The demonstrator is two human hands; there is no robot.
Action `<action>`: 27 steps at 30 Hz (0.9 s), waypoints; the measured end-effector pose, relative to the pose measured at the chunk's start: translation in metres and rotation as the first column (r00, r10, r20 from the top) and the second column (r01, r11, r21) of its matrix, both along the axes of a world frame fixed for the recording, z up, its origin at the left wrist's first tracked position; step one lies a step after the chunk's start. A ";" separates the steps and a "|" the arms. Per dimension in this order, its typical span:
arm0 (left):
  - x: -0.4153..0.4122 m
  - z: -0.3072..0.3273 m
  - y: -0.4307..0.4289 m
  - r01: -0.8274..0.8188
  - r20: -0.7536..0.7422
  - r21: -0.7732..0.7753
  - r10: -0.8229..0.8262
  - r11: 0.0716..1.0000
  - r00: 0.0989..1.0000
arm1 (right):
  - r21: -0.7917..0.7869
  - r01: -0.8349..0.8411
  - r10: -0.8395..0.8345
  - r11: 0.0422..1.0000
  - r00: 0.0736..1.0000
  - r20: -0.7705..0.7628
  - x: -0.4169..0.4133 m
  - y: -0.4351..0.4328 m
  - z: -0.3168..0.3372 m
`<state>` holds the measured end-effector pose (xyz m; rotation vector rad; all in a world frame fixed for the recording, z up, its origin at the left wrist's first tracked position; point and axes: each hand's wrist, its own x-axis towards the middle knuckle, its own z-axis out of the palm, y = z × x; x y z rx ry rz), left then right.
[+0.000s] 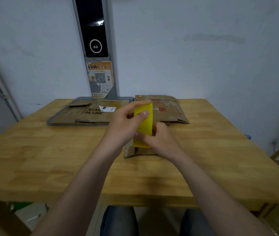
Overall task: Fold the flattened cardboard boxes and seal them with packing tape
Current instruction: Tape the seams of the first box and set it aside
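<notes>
I held the yellow roll of packing tape (143, 125) on edge at the centre of the frame, both hands wrapped around it. My left hand (124, 124) gripped its upper part, thumb pressed flat on the broad yellow face and fingers curled over the top rim. My right hand (160, 139) gripped the lower right part from the other side, its fingertips showing across the yellow band near the bottom. The picture was blurred there, so I could not tell whether a loose end of tape was lifted.

Just below the roll, partly hidden by my hands, a small brown cardboard box (135, 152) sat on the light wooden table (50, 159); I could not tell whether the roll touched it.

Further up the frame, along the table's far edge, lay a flattened brown cardboard box with dark lettering (82, 114) on a grey tray (48, 122), a white printed label (107, 109) on top of it. To the right of it lay a second pile of flattened brown cardboard (169, 109). In the upper middle, a black panel (92, 28) was fixed to the pale wall, with a torn orange sticker bearing a square code (100, 77) under it.
</notes>
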<state>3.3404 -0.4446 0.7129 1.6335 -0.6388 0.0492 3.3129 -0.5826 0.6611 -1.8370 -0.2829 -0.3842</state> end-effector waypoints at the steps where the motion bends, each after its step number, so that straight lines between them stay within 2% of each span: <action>1: -0.003 0.000 -0.002 0.008 -0.014 -0.014 -0.008 1.000 1.000 | -0.017 0.020 -0.019 1.000 1.000 0.017 -0.005 -0.001 -0.001; 3: -0.009 -0.002 -0.006 -0.001 0.024 -0.031 0.002 1.000 1.000 | -0.057 0.053 -0.052 0.997 0.998 0.024 -0.014 -0.004 -0.004; 6: -0.014 -0.002 -0.008 -0.217 0.221 0.073 0.196 0.974 0.955 | -0.087 0.061 -0.061 0.994 0.998 0.003 -0.027 -0.011 -0.008; 9: -0.021 -0.006 -0.010 -0.127 0.220 -0.030 0.130 0.991 0.967 | -0.109 0.031 -0.036 0.994 0.998 -0.045 -0.035 -0.011 -0.002; 11: -0.027 -0.008 -0.013 -0.078 0.278 -0.087 0.100 0.993 0.955 | -0.093 0.114 -0.122 0.989 0.989 -0.082 -0.036 -0.010 0.000; 13: -0.030 -0.009 -0.017 -0.045 0.342 -0.066 0.065 0.997 0.937 | -0.072 0.229 -0.238 0.971 0.955 -0.179 -0.036 -0.013 0.000; 16: -0.020 -0.011 -0.016 -0.043 0.237 -0.095 0.065 0.995 0.969 | -0.104 0.192 -0.209 0.976 0.958 -0.194 -0.041 -0.016 0.000; 18: -0.015 -0.017 -0.014 -0.050 0.195 -0.050 0.058 0.998 0.979 | -0.117 0.199 -0.218 0.973 0.957 -0.191 -0.042 -0.019 0.003; 22: -0.012 -0.022 -0.020 0.018 0.179 -0.038 -0.011 0.999 0.984 | -0.135 0.206 -0.232 0.969 0.946 -0.228 -0.037 -0.030 0.015; 25: -0.007 -0.015 -0.022 0.015 0.132 -0.071 -0.005 0.997 0.991 | -0.139 0.124 -0.160 0.982 0.942 -0.294 -0.036 -0.040 0.024; 27: 0.001 -0.007 -0.019 0.006 0.087 0.000 -0.006 1.000 0.996 | -0.192 0.088 -0.148 0.977 0.935 -0.323 -0.036 -0.047 0.028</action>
